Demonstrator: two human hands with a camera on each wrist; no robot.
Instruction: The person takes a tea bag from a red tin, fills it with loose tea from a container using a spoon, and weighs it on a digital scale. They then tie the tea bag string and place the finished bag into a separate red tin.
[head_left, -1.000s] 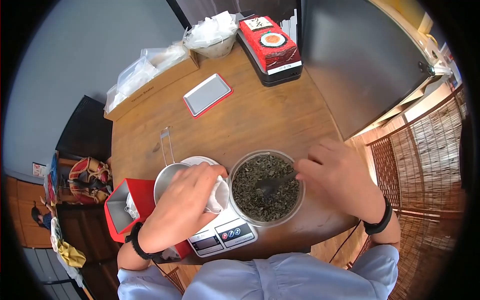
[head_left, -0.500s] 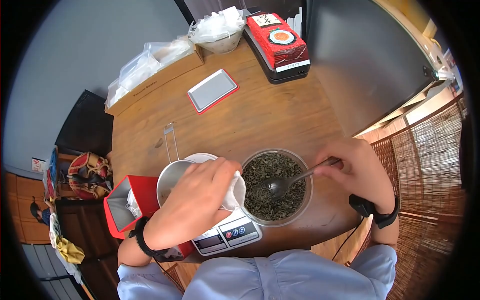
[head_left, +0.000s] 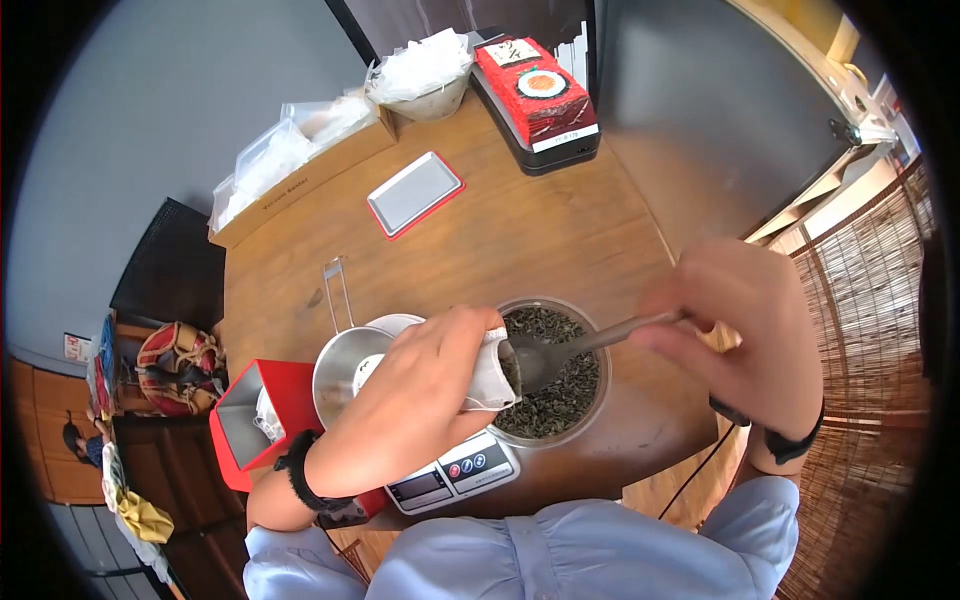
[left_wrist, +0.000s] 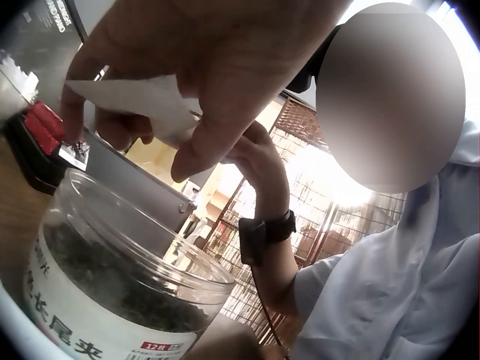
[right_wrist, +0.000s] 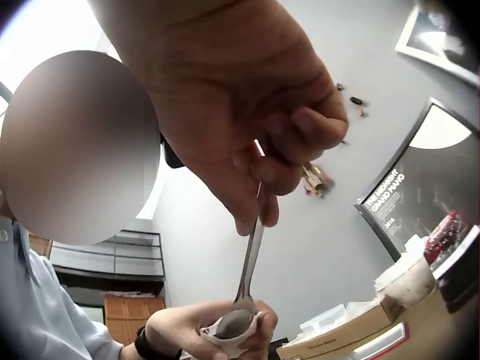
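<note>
My left hand (head_left: 415, 385) holds a small white pouch (head_left: 492, 378) with its mouth facing right, over the left edge of a clear round jar (head_left: 604, 395) of dark dried leaves (head_left: 565, 395). My right hand (head_left: 745, 335) pinches the handle of a metal spoon (head_left: 600, 338); the bowl of the spoon is at the pouch's mouth. In the right wrist view the spoon bowl (right_wrist: 234, 322) lies inside the opening of the pouch (right_wrist: 225, 343). The left wrist view shows the pouch (left_wrist: 142, 97) between my left fingers, above the jar (left_wrist: 135, 217).
A metal pan (head_left: 335, 372) and a white scale (head_left: 470, 480) are beside my left hand. Left of them lies a red box (head_left: 290, 390). Farther back are a small tray (head_left: 415, 195), a cardboard box (head_left: 300, 180), a filled bowl (head_left: 425, 95) and a red package (head_left: 540, 90) on a black device.
The spoon has risen from the leaves and moved left to the pouch's mouth. My right hand has moved up and right, and my left hand has tilted the pouch toward the spoon.
</note>
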